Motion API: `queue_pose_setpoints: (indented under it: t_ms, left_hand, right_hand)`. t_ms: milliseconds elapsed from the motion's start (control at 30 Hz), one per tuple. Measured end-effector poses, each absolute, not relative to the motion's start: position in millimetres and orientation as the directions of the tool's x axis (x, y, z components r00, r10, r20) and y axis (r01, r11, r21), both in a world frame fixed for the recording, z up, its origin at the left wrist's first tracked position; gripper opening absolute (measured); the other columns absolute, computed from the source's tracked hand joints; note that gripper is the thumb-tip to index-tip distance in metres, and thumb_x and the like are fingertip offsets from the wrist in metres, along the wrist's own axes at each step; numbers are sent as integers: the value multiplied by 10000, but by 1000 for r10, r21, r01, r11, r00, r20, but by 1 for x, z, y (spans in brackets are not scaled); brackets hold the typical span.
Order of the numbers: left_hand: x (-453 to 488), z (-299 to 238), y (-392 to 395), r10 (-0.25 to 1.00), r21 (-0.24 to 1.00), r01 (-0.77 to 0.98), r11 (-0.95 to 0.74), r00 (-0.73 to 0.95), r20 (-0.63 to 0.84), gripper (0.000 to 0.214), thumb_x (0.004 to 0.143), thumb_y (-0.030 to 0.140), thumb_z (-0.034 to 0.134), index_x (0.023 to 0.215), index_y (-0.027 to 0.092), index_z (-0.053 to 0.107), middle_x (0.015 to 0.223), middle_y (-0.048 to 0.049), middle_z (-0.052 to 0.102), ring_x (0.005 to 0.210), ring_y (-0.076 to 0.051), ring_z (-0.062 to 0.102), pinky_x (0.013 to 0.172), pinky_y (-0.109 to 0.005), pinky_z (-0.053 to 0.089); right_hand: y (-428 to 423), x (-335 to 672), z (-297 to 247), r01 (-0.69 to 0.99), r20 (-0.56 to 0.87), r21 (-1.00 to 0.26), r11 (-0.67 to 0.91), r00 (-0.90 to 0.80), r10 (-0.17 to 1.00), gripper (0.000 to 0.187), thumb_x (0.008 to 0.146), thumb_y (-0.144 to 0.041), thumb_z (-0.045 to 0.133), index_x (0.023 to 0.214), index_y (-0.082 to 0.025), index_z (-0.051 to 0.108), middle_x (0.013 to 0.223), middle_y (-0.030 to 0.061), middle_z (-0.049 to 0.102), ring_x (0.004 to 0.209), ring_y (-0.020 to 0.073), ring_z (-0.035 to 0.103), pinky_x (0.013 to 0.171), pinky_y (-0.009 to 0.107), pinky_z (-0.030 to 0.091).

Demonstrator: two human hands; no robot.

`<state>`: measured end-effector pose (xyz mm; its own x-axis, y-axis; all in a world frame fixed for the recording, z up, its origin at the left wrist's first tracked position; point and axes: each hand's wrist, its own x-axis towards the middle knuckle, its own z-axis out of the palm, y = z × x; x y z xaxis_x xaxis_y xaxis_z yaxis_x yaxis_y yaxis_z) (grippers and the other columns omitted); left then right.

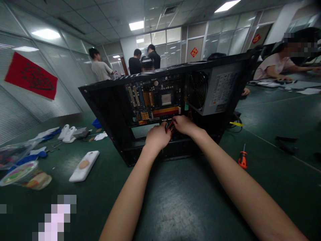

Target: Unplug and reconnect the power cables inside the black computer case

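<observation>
An open black computer case (107, 110) lies on its side on the green table, with its motherboard (152, 100) and grey power supply (218, 88) showing. Both of my hands reach into its lower part. My left hand (157, 136) is closed, its fingers curled on a bundle of red and black cables (170, 126). My right hand (184, 124) is closed too, pinching the same cables just below the motherboard's edge. The fingertips and the cable ends are hidden inside the case.
An orange-handled screwdriver (242, 158) lies right of the case. A white phone (84, 166), gloves (67, 133), plastic bags and a snack packet (27, 175) lie on the left. A person sits at the back right; three people stand far behind the case.
</observation>
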<state>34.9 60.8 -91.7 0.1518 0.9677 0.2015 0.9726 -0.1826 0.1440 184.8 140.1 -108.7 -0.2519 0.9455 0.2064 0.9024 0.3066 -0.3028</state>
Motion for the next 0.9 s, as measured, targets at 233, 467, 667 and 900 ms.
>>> queue_pose_setpoints:
  t_ms: [233,467,667,900]
  left_hand:
    - [33,-81,82,932,18,965,-261,247,267,400,1020,293,336,1165,153,682,1206,-174,638,1131,-293,615,959,-393,485]
    - [32,-75,98,927,-67,964,-256,265,264,384,999,291,385,1088,161,736,1096,-163,706,1035,-319,675,863,-414,527]
    - [36,-77,95,924,-123,968,-219,246,294,375,1000,268,385,1059,161,739,1084,-141,716,1020,-301,688,839,-380,539]
    - [34,-77,94,925,-129,970,-204,235,299,353,1003,269,393,1079,186,728,1086,-130,723,1010,-316,697,820,-400,545]
  right_hand:
    - [140,186,-109,907,206,-283,313,-261,943,324,987,-209,406,1070,-151,714,1127,159,732,1039,246,687,780,267,450]
    - [139,185,-109,907,198,-291,305,-255,947,325,981,-216,411,1078,-144,713,1123,168,731,1046,251,688,807,275,460]
    - [139,184,-108,915,181,-284,285,-241,954,343,974,-201,399,1092,-145,716,1122,180,731,1029,270,703,774,282,478]
    - [136,184,-106,911,179,-297,287,-242,954,359,990,-234,388,1105,-149,717,1140,186,726,1043,281,699,790,296,483]
